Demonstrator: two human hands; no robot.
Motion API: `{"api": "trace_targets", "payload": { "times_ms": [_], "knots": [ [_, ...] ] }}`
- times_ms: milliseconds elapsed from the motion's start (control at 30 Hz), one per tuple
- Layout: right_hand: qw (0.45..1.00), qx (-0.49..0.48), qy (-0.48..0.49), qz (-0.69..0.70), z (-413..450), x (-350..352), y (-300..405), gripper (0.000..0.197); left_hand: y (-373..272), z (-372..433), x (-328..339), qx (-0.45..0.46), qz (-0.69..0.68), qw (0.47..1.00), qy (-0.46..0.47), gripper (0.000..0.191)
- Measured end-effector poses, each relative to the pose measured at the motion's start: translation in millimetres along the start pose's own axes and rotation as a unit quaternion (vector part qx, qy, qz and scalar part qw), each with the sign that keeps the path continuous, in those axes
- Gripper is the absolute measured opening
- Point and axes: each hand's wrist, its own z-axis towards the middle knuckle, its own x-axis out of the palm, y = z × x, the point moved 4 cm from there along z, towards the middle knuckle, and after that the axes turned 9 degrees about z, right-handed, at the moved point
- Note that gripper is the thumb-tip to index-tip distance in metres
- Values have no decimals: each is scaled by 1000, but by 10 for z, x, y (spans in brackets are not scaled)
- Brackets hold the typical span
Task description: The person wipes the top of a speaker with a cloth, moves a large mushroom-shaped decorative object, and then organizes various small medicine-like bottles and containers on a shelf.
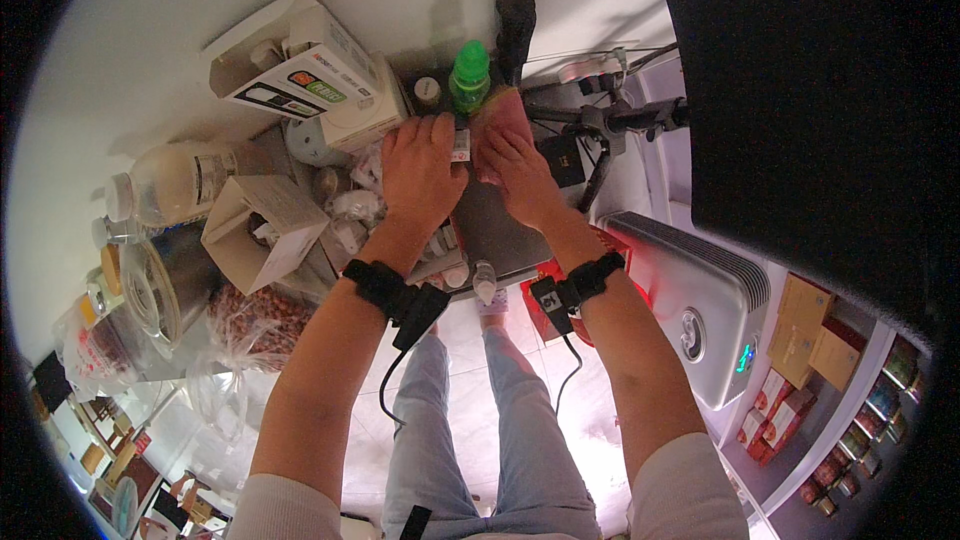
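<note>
My right hand (517, 172) rests flat on a pink cloth (514, 114), pressing it against the dark tabletop (499, 236). Beside it, my left hand (422, 169) curls around a small white box (460, 145) with a red mark; only one end shows between thumb and forefinger. Just beyond the hands stand a green-capped, green plastic bottle (470, 79) and a small white-capped container (427, 90). A small clear bottle (484, 281) is at the near table edge. Both wrists wear black straps with cabled devices.
Open cartons (259, 229), a printed white box (300, 67), a large plastic jug (176, 184) and a bag of dried reddish food (259, 319) crowd the left. A black monitor-arm-like stand (600, 120) and a silver appliance (690, 300) are on the right, beside shelves holding jars (855, 439).
</note>
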Motion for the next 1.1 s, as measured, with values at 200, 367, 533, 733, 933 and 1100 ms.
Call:
{"api": "trace_targets", "payload": {
  "times_ms": [200, 367, 533, 733, 933, 1100],
  "knots": [
    [999, -13, 25, -37, 244, 31, -74, 39, -3, 15, 35, -9, -9, 998, 59, 53],
    [999, -24, -26, -2, 349, 82, -137, 34, -14, 29, 34, -15, -26, 998, 48, 54],
    [997, -25, 9, -76, 519, 119, -228, 41, 6, 11, 48, -10, -15, 999, 42, 54],
    [992, 6, 47, -117, 609, 73, -195, 54, 8, 8, 77, -9, -20, 999, 36, 54],
    [974, 9, 94, -207, 724, -58, -61, 60, 18, 2, 102, -11, -28, 999, 29, 53],
    [972, -31, 72, -221, 847, -24, -112, 70, 25, 10, 72, -11, -31, 999, 30, 52]
  ]
}}
